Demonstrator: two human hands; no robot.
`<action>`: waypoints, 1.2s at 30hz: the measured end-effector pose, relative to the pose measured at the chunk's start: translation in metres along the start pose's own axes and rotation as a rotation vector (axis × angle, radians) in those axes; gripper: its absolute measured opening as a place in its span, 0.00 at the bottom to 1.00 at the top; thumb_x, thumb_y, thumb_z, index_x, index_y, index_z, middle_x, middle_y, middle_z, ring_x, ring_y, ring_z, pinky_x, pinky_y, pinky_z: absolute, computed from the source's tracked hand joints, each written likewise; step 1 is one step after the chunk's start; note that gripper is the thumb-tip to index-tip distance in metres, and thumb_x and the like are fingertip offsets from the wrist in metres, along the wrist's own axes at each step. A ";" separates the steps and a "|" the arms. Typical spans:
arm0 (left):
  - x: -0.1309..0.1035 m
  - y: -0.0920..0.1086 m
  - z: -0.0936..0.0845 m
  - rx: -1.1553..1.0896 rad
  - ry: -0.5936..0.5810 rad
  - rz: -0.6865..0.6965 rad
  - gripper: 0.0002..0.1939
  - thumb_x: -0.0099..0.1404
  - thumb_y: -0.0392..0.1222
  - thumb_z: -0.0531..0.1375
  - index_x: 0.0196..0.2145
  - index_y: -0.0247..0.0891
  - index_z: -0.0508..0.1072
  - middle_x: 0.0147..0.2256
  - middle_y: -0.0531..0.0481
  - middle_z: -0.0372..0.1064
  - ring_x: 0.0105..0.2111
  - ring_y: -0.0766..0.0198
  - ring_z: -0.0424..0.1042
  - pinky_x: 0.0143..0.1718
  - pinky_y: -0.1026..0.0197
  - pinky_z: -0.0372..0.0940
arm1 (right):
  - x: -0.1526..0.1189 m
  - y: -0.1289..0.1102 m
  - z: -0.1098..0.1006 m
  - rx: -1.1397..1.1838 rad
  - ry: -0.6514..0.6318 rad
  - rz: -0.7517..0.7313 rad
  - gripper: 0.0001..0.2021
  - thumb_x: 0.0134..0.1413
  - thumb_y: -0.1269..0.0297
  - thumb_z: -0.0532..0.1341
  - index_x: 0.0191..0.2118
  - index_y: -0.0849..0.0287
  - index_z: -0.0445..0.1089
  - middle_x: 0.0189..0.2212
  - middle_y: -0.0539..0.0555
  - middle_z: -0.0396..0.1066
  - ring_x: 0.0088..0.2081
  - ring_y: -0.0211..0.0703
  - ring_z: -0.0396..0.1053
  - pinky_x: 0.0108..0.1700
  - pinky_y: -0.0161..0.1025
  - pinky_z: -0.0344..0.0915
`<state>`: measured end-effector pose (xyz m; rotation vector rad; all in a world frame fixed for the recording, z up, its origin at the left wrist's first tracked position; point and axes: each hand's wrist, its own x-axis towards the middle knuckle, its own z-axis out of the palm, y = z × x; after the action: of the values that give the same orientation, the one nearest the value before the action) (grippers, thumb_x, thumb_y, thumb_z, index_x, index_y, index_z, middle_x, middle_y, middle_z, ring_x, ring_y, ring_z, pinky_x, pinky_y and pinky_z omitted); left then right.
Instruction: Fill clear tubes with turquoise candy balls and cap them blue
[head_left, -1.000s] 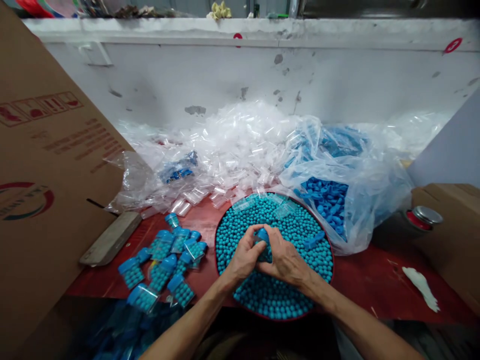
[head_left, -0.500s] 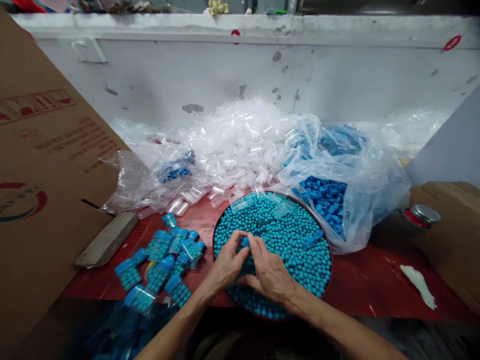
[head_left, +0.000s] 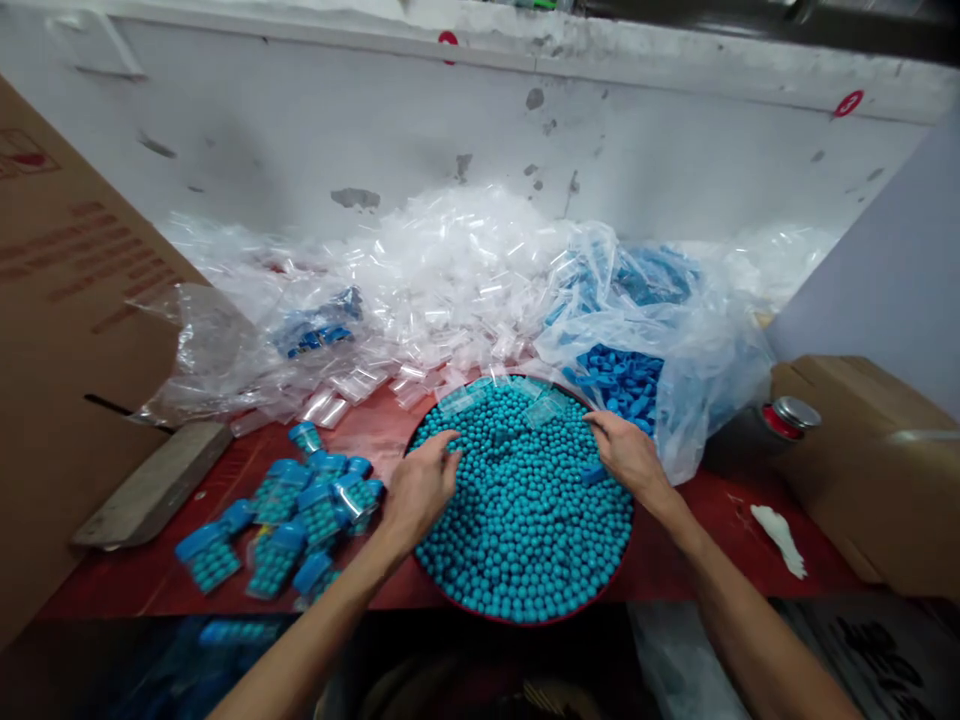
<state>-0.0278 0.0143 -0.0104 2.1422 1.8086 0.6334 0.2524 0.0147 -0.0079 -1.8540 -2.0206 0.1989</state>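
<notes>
A round red-rimmed tray (head_left: 628,540) full of small teal beads (head_left: 525,530) lies in front of me. Over its left edge is my left hand (head_left: 424,490), fingers curled towards the thumb; whatever they may hold is hidden. At the upper right rim, my right hand (head_left: 630,455) has its fingertips pressed together beside the bag of blue caps (head_left: 626,385); nothing can be made out between them. A blue cap piece (head_left: 592,474) rests on the beads just below that hand. Clear containers (head_left: 544,408) lie on the beads at the back.
Filled, blue-capped containers (head_left: 277,490) cluster on the red table (head_left: 360,580) at left. Behind are heaped clear containers (head_left: 465,260). A grey block (head_left: 154,485) and cardboard box (head_left: 67,330) stand left; a silver-lidded jar (head_left: 793,415), another box (head_left: 862,470) and a white scrap (head_left: 780,540) lie right.
My hands were together over the beads around a small blue piece; they have moved apart, left hand to the tray's left side, right hand towards the cap bag. The camera view has shifted right.
</notes>
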 end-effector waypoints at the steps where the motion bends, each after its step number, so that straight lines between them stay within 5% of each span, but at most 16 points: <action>1: 0.008 0.009 0.012 -0.066 -0.052 0.011 0.17 0.60 0.42 0.49 0.46 0.38 0.64 0.32 0.49 0.71 0.33 0.61 0.69 0.36 0.63 0.60 | -0.005 0.007 -0.004 -0.042 -0.057 -0.051 0.14 0.52 0.71 0.51 0.45 0.56 0.65 0.43 0.54 0.67 0.42 0.44 0.65 0.42 0.39 0.60; 5: 0.033 0.026 0.052 -0.166 -0.142 -0.011 0.20 0.57 0.42 0.54 0.47 0.37 0.63 0.32 0.49 0.69 0.33 0.62 0.67 0.35 0.63 0.59 | -0.024 0.018 -0.001 -0.209 -0.288 -0.212 0.15 0.46 0.72 0.58 0.42 0.55 0.67 0.38 0.54 0.66 0.41 0.43 0.63 0.40 0.36 0.59; 10: 0.040 0.032 0.071 -0.142 -0.110 -0.031 0.15 0.56 0.42 0.54 0.43 0.41 0.67 0.33 0.48 0.67 0.35 0.59 0.66 0.37 0.60 0.58 | -0.009 0.004 0.026 -0.140 -0.254 -0.173 0.09 0.55 0.63 0.53 0.40 0.55 0.66 0.35 0.52 0.66 0.36 0.39 0.64 0.36 0.33 0.57; 18: 0.027 0.032 0.062 -0.234 -0.091 0.066 0.10 0.56 0.41 0.55 0.37 0.40 0.66 0.33 0.50 0.64 0.35 0.62 0.64 0.39 0.61 0.57 | -0.001 -0.038 0.036 -0.282 0.024 -0.263 0.07 0.51 0.60 0.57 0.30 0.58 0.66 0.34 0.57 0.68 0.43 0.51 0.60 0.42 0.44 0.52; 22: 0.026 0.032 0.065 -0.401 -0.158 0.076 0.09 0.55 0.38 0.54 0.37 0.40 0.65 0.30 0.51 0.65 0.32 0.62 0.64 0.38 0.60 0.57 | 0.003 -0.036 0.045 -0.219 -0.028 -0.205 0.07 0.54 0.63 0.53 0.34 0.60 0.65 0.27 0.56 0.68 0.32 0.45 0.64 0.35 0.39 0.55; 26: 0.035 0.027 0.071 -0.482 -0.219 0.070 0.10 0.52 0.38 0.56 0.35 0.40 0.68 0.30 0.52 0.66 0.32 0.63 0.64 0.37 0.62 0.58 | 0.018 -0.036 0.046 -0.041 0.065 -0.182 0.13 0.57 0.63 0.50 0.46 0.58 0.62 0.35 0.56 0.68 0.38 0.44 0.64 0.39 0.37 0.58; 31: 0.042 0.021 0.065 -0.605 -0.307 0.066 0.10 0.54 0.39 0.54 0.34 0.36 0.69 0.27 0.54 0.65 0.29 0.66 0.63 0.32 0.65 0.59 | 0.016 -0.047 0.049 0.085 -0.073 -0.308 0.14 0.57 0.68 0.47 0.46 0.57 0.64 0.33 0.55 0.67 0.37 0.41 0.64 0.39 0.35 0.60; 36: 0.041 0.017 0.050 -0.690 -0.328 0.034 0.12 0.54 0.42 0.53 0.36 0.35 0.68 0.22 0.57 0.59 0.23 0.70 0.58 0.25 0.68 0.55 | 0.006 -0.041 0.043 0.349 -0.153 -0.252 0.11 0.55 0.66 0.50 0.42 0.59 0.66 0.36 0.54 0.69 0.39 0.41 0.65 0.42 0.38 0.60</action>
<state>0.0162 0.0549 -0.0396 1.6821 1.1558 0.7270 0.1978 0.0225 -0.0317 -1.3961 -2.1344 0.5956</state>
